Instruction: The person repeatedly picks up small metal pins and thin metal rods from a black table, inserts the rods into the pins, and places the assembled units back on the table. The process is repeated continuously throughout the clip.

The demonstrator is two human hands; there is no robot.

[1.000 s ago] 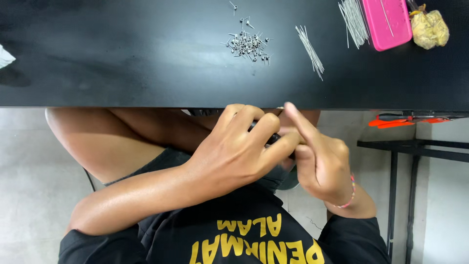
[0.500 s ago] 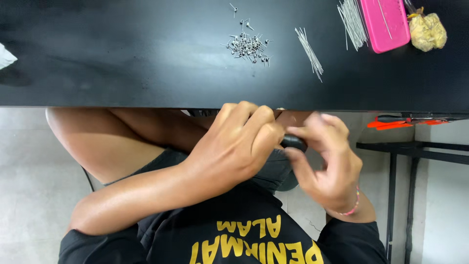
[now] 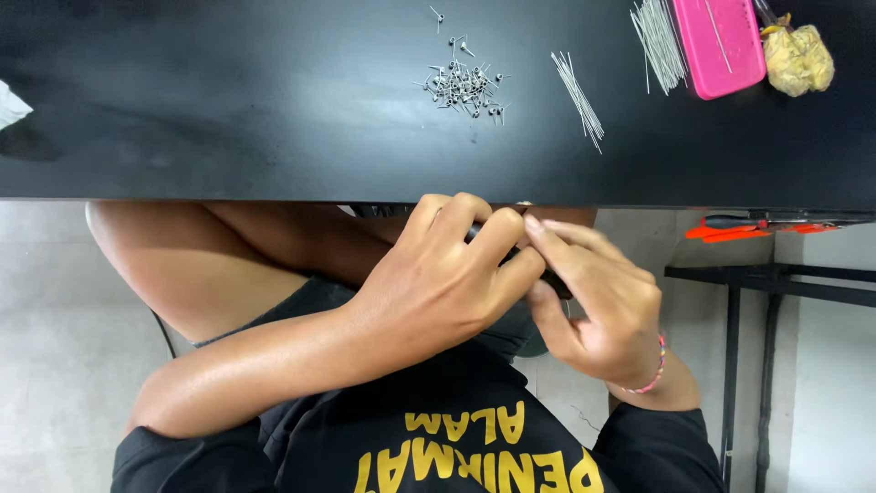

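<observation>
The left hand (image 3: 447,288) and right hand (image 3: 607,315) were pressed together just below the near edge of the table (image 3: 228,137), over the person's lap. Both were closed around a small dark tool (image 3: 557,288). Only a sliver of it showed between the left fingers and the right thumb. Whether a wire was caught in it could not be told, as the fingers hid that spot. A thin bracelet sat on the right wrist.

On the table, far from the hands, lay a heap of small bent pins (image 3: 461,87), a few of them scattered beyond it. To its right was a loose row of straight wires (image 3: 578,87). Further right, a thicker wire bundle (image 3: 655,36) rested against a pink box (image 3: 725,41), with a yellow bag (image 3: 798,57) beside it.

Judging from this, part of the work was done: the heap looked like finished pieces. Much seemed left, since the straight wires and the bundle lay unshaped.
</observation>
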